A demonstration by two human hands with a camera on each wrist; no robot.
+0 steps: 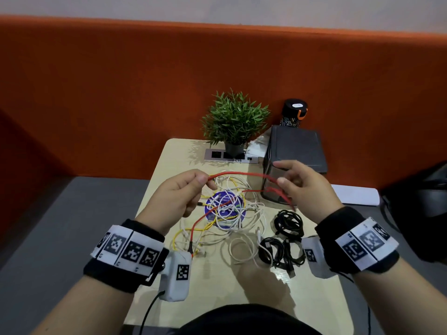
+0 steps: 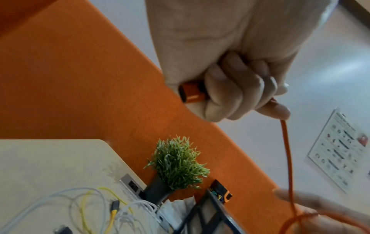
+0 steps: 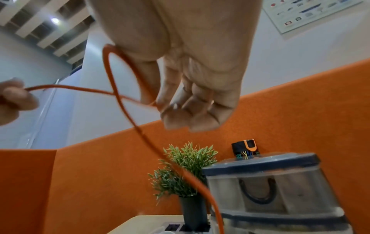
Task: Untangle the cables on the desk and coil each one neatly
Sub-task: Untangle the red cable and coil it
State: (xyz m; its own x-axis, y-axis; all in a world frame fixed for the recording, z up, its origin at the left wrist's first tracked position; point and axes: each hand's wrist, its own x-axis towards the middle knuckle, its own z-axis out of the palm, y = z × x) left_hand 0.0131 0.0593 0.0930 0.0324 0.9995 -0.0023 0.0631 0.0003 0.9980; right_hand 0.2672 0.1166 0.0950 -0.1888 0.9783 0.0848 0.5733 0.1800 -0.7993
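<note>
A red cable [image 1: 242, 174] stretches in the air between both hands above the beige desk [image 1: 302, 298]. My left hand [image 1: 203, 180] pinches one end; in the left wrist view its fingers [image 2: 240, 95] curl round the cable's orange plug [image 2: 192, 93]. My right hand [image 1: 279, 174] holds a loop of the cable [image 3: 112, 76] between thumb and fingers. The cable's other end hangs down to the desk [image 1: 191, 247]. Below lies a tangle of white and yellow cables [image 1: 229, 213]. Two coiled black cables [image 1: 287, 222] [image 1: 280, 252] lie at the right.
A potted plant [image 1: 234, 119] stands at the back by a socket panel [image 1: 229, 155]. A clear container with a dark lid [image 1: 295, 151] and a black bottle [image 1: 294, 112] stand back right. An orange partition [image 1: 121, 93] walls the desk.
</note>
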